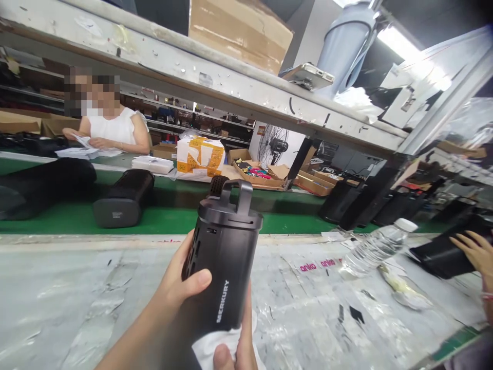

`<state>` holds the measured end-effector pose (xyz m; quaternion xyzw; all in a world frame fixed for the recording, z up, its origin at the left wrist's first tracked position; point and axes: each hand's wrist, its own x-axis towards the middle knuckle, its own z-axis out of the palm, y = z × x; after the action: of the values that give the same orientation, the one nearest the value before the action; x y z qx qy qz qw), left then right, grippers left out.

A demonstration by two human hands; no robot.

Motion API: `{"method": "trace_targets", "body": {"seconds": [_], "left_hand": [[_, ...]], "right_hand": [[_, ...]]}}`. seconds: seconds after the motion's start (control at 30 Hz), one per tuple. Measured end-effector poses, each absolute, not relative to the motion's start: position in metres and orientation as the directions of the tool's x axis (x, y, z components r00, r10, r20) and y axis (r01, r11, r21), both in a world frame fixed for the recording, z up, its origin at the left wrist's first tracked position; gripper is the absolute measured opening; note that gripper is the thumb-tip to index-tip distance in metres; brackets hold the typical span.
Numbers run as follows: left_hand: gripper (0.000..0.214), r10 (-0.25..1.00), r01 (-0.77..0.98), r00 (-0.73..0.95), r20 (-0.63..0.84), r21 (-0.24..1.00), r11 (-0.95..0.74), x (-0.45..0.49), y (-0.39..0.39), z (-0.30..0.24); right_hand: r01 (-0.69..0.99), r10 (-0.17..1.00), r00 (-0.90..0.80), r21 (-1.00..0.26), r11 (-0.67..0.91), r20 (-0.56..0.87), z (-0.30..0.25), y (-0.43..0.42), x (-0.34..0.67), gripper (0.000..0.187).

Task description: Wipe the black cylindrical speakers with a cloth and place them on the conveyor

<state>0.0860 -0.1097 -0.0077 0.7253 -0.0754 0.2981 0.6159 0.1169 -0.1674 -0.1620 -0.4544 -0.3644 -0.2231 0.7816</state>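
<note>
A black portable speaker (pixel 227 257) with a carry handle on top and "MERKURY" printed down its side is held upright, slightly tilted, in front of me. My left hand (pixel 185 288) grips it from the left, thumb across the front face and the other fingers hidden behind. Low on its right side, my right hand (pixel 239 347) is closed on a white cloth (pixel 215 347) pressed against the body; cloth or tissue, I cannot tell for sure. The speaker's lower end is out of clear sight.
A green conveyor (pixel 173 218) crosses behind the bench (pixel 127 298), carrying a dark speaker (pixel 123 200) and others. A water bottle (pixel 377 246) leans at right, near a co-worker's hand (pixel 475 252) on a black unit. A shelf (pixel 246 85) runs overhead. Across sits a person (pixel 115 128).
</note>
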Motion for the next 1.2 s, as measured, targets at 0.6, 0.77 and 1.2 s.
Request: {"method": "trace_targets", "body": {"seconds": [0.6, 0.77, 1.2], "left_hand": [[0.078, 0.170, -0.564, 0.719, 0.674, 0.709, -0.422, 0.095, -0.115, -0.007], [0.077, 0.220, -0.561, 0.703, 0.677, 0.717, -0.414, 0.093, -0.123, -0.004], [0.080, 0.236, -0.547, 0.701, 0.673, 0.719, -0.429, 0.086, -0.134, 0.001]], "right_hand": [[0.893, -0.251, 0.448, -0.441, 0.086, 0.858, 0.018, -0.242, 0.157, 0.066], [0.782, -0.202, 0.605, -0.527, 0.334, 0.770, 0.005, -0.231, 0.163, 0.055], [0.577, -0.133, 0.785, -0.635, 0.515, 0.606, -0.087, -0.182, 0.130, 0.071]]}}
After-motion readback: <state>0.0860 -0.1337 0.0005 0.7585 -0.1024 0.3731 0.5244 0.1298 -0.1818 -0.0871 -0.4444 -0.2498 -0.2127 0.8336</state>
